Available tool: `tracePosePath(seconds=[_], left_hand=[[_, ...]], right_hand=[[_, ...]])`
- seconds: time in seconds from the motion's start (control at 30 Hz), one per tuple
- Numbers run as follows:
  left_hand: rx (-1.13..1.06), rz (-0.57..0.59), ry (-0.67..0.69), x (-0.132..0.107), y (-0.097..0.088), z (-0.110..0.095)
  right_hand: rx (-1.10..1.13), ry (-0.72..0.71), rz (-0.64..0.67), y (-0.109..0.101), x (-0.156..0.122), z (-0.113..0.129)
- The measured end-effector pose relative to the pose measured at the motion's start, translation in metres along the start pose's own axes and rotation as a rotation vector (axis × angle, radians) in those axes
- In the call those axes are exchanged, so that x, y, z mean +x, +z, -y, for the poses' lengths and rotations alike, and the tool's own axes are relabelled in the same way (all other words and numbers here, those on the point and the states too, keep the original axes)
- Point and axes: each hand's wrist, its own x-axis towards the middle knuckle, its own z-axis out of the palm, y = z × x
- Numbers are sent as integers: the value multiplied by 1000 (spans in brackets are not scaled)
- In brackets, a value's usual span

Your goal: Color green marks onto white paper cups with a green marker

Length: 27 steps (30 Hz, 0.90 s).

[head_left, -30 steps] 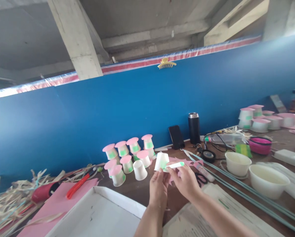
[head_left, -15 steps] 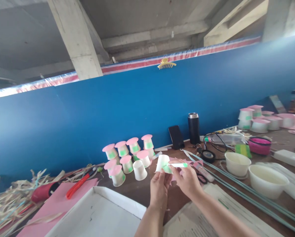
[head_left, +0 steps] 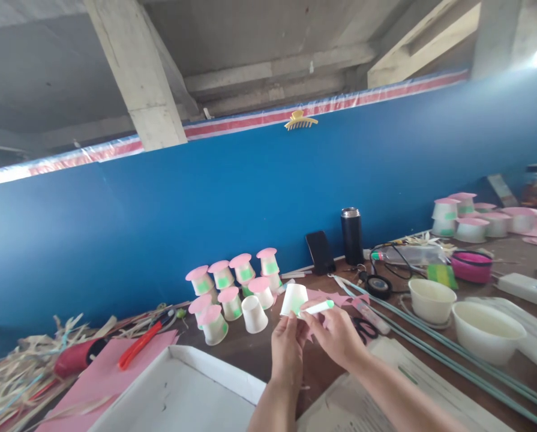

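My left hand (head_left: 288, 342) is closed on the lower edge of a white paper cup (head_left: 294, 296), tilted and turned upside down. A green patch colours the cup's right side. Between the fingers of my right hand (head_left: 335, 336) is a white marker (head_left: 317, 308) with a green end pointing right; its other end meets the cup near the rim. Just left of my hands stands a plain upturned paper cup (head_left: 254, 315). Beyond it are several upturned cups with green patches and pink paper discs (head_left: 212, 315) on top, some of them stacked.
A white box lid (head_left: 223, 369) lies front left, beside pink paper with red-handled pliers (head_left: 141, 345) and shredded strips (head_left: 20, 375). Right of my hands are scissors (head_left: 365, 329), blue-green rods (head_left: 430, 345) and white bowls (head_left: 488, 330). A phone (head_left: 320, 252) and black flask (head_left: 351, 237) stand behind.
The marker has shifted left and down along the cup towards its rim, with my right hand following. The cup is tilted slightly differently in my left hand, and the camera view has shifted a little.
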Motion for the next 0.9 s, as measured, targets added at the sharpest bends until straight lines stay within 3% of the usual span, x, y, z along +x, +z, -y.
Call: tracePosePath(seconds=[0.13,0.3,0.47,0.67,0.9], left_hand=[[-7,13,5,-1,2,-3],[-18,8,-10,-2,2,-3],[-15,2,-6,0,-1,0],[-5,-15,-15,0,-2,-1],[-83,-125,-55,0,0,-3]], right_hand=[[-23,9,-110,1,0,0],[17,7,-6,-1,0,2],[-37,36,-119,1,-1,2],[20,25,2,1,-1,4],[147,82,-192,-3,0,1]])
